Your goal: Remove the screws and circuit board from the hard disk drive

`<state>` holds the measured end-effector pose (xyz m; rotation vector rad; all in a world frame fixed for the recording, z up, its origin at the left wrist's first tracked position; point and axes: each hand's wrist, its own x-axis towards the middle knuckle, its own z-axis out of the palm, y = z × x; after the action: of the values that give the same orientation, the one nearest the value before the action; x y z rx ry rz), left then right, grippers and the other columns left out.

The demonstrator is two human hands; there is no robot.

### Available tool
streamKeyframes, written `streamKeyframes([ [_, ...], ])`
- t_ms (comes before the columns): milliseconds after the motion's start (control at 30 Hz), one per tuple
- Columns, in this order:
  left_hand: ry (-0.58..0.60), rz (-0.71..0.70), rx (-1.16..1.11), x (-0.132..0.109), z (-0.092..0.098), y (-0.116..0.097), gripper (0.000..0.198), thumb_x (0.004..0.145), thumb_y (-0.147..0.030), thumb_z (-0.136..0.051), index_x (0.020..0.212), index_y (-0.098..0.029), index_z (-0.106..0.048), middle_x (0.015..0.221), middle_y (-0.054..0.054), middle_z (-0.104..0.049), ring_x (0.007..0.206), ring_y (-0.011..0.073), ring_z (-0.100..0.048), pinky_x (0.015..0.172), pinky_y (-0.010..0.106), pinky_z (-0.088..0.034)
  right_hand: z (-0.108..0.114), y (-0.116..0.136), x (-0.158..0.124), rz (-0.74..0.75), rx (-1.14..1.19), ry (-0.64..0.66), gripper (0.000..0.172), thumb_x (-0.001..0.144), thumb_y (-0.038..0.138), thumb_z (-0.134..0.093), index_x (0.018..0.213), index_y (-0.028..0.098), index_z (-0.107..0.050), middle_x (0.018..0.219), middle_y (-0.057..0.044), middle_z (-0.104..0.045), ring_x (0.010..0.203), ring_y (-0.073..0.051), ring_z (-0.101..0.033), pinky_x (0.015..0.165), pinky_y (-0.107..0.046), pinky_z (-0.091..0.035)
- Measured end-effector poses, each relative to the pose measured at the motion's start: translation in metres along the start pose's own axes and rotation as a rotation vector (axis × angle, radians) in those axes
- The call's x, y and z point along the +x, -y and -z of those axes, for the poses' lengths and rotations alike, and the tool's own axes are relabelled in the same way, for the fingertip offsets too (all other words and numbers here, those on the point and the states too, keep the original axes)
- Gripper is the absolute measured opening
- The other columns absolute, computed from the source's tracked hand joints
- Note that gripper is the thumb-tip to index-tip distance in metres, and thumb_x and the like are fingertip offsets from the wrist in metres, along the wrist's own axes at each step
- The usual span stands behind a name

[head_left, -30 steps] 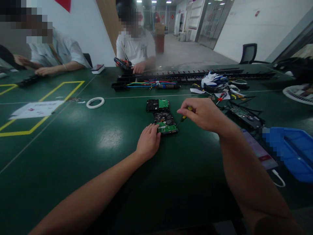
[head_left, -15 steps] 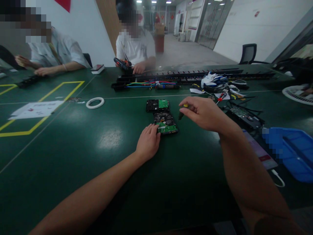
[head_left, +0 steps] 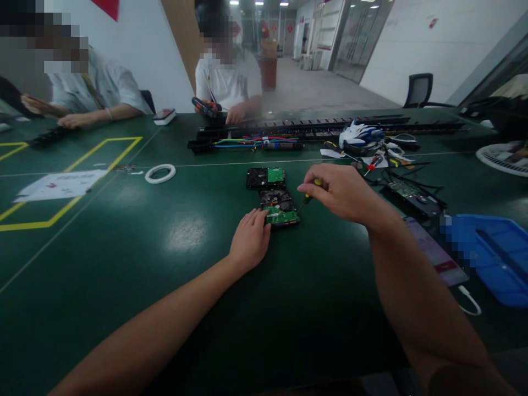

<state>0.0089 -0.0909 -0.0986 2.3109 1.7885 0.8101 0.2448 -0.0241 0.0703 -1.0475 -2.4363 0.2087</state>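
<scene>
A hard drive [head_left: 281, 215] lies flat on the green table, its green circuit board facing up. My left hand [head_left: 249, 236] is closed over its left edge, fingertips on the board. Between the thumb and fingers of my right hand [head_left: 338, 192] is a screwdriver [head_left: 307, 198] with a yellow and dark handle. It tilts down to the left, and its tip is at the right end of the board; whether it sits in a screw is too small to tell. Just behind lies a second hard drive [head_left: 259, 177], touching or nearly touching the first.
Behind the drives run long black strips [head_left: 322, 129] with coloured wires [head_left: 243, 142]. White-blue gloves [head_left: 358, 135] and tools lie back right. Nearer are another drive [head_left: 416, 199], a phone [head_left: 439, 253] and a blue tray [head_left: 501, 258]. A tape roll [head_left: 160, 174] is left. Two people sit opposite.
My right hand has tilted the screwdriver, and its tip has come down and left to the board's right end. My left hand and both drives have stayed put.
</scene>
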Motion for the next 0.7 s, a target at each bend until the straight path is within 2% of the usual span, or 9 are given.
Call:
streamKeyframes([
  [133, 0.004, -0.002, 0.006, 0.0001, -0.0006, 0.0008, 0.041, 0.107, -0.028, -0.045, 0.145, -0.015, -0.051, 0.148, 0.017, -0.062, 0.147, 0.0327, -0.052, 0.124, 0.056, -0.041, 0.001, 0.0039, -0.0002, -0.021, 0.014, 0.018, 0.022, 0.102, 0.033, -0.056, 0.099, 0.02, -0.074, 0.098, -0.008, -0.077, 0.087, -0.023, -0.067, 0.076, -0.035, -0.046],
  [233, 0.016, 0.005, 0.011, 0.0, -0.001, 0.0015, 0.042, 0.107, -0.028, -0.045, 0.146, -0.014, -0.051, 0.147, 0.018, -0.062, 0.147, 0.0326, -0.051, 0.124, 0.056, -0.041, 0.0024, 0.0075, -0.0009, -0.025, 0.021, 0.032, 0.024, 0.101, 0.026, -0.053, 0.109, 0.019, -0.075, 0.105, -0.009, -0.077, 0.09, -0.023, -0.068, 0.079, -0.036, -0.047],
  [367, 0.003, -0.006, 0.017, -0.0002, -0.001, 0.0025, 0.041, 0.107, -0.029, -0.045, 0.145, -0.015, -0.051, 0.147, 0.017, -0.062, 0.146, 0.0327, -0.052, 0.123, 0.056, -0.042, 0.0039, 0.0096, -0.0012, -0.019, 0.023, 0.023, 0.025, 0.099, 0.025, -0.054, 0.114, 0.02, -0.074, 0.106, -0.008, -0.077, 0.084, -0.022, -0.066, 0.075, -0.035, -0.046],
  [567, 0.012, 0.006, 0.018, -0.0004, 0.0004, 0.0016, 0.042, 0.107, -0.029, -0.044, 0.146, -0.014, -0.051, 0.148, 0.017, -0.061, 0.146, 0.0318, -0.052, 0.124, 0.055, -0.041, 0.0034, 0.0052, -0.0021, -0.033, 0.004, -0.022, 0.013, 0.097, 0.031, -0.062, 0.097, 0.021, -0.071, 0.091, -0.005, -0.073, 0.078, -0.021, -0.062, 0.072, -0.034, -0.042],
  [700, 0.029, 0.006, 0.029, -0.0005, 0.0, 0.0005, 0.042, 0.108, -0.029, -0.043, 0.145, -0.011, -0.051, 0.147, 0.019, -0.061, 0.147, 0.0321, -0.051, 0.124, 0.054, -0.041, 0.0001, 0.0019, -0.0015, -0.039, -0.025, -0.082, 0.009, 0.092, 0.028, -0.066, 0.088, 0.02, -0.068, 0.087, -0.006, -0.07, 0.077, -0.021, -0.06, 0.072, -0.034, -0.041],
])
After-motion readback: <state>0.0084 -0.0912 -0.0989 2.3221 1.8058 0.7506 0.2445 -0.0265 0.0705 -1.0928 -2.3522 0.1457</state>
